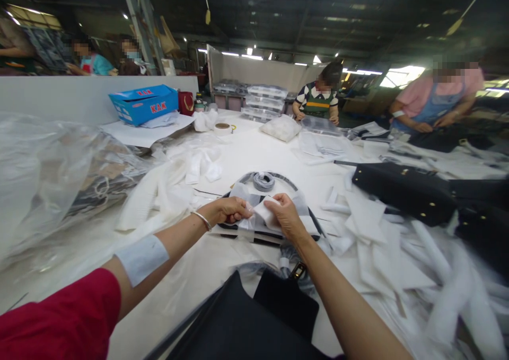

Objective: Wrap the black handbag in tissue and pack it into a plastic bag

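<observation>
My left hand [234, 210] is closed in a pinch on the edge of a thin translucent strip [247, 228]. Between thumb and fingers of my right hand [284, 215] is a folded white sheet [264, 212], perhaps foam or paper. Both hands are close together over a flat black bag [265, 240] partly covered with white and translucent wrapping. Behind them, a coil of grey wrapped strap [263, 181] lies inside the bag's curved handle. A whitish sheet [142, 258] clings to my left forearm. Nearer to me lies a black leather-like piece [238, 323] with a gold buckle [297, 271].
White sheets and rolls [374, 243] are heaped on the right beside black bags [397, 190]. Clear plastic [59, 174] covers the left side. Farther back are a blue box [145, 105], a tape roll [223, 129] and stacked clear packages [264, 101]. Several people work across the table.
</observation>
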{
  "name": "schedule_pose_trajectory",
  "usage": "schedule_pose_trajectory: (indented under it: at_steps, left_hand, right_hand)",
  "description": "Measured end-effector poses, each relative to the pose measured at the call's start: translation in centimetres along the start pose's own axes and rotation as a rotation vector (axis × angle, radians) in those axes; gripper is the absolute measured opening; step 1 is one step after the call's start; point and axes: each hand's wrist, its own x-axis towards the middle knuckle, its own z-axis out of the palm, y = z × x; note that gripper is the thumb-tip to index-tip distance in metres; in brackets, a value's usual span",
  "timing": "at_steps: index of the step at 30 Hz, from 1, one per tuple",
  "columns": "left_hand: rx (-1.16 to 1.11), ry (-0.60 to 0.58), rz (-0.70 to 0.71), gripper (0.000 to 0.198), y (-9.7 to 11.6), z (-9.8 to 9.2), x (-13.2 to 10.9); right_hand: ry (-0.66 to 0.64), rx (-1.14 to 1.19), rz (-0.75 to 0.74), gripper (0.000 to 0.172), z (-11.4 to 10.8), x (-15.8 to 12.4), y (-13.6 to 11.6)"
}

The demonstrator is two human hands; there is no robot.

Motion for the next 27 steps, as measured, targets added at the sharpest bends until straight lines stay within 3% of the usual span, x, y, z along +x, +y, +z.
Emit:
schedule_pose_trajectory:
  at_steps: [5, 8, 13, 19, 23, 27]
  left_hand:
    - [-0.099, -0.044, 0.048, 0.041, -0.9, -0.8, 0.3]
    - [-0.137, -0.061, 0.073, 0.041, -1.1, -1.0, 0.3]
    - [-0.189, -0.098, 0.101, 0.037, -1.3, -0.9, 0.1]
    - [-0.261, -0.118, 0.11, 0.039, -1.8, -0.9, -0.3]
    - [-0.271, -0.11, 0.154, 0.041, -1.9, -0.7, -0.3]
    - [-0.132, -0.032, 0.185, 0.035, -1.9, -0.2, -0.7]
  right_hand:
    - [-0.047, -0.245, -0.092, 0.034, 0.5, 0.4, 0.5]
    - [-0.066, -0.214, -0.085, 0.033, 0.5, 0.5, 0.6]
    - [0.02, -0.127, 0.013, 0.034, 0.2, 0.4, 0.5]
    - [-0.052, -0.471, -0.035, 0.02, 0.3, 0.3, 0.4]
    - [-0.07, -0.633, -0.143, 0.013, 0.5, 0.5, 0.6]
    - [-0.144, -0.646, -0.171, 0.019, 0.1, 0.6, 0.6]
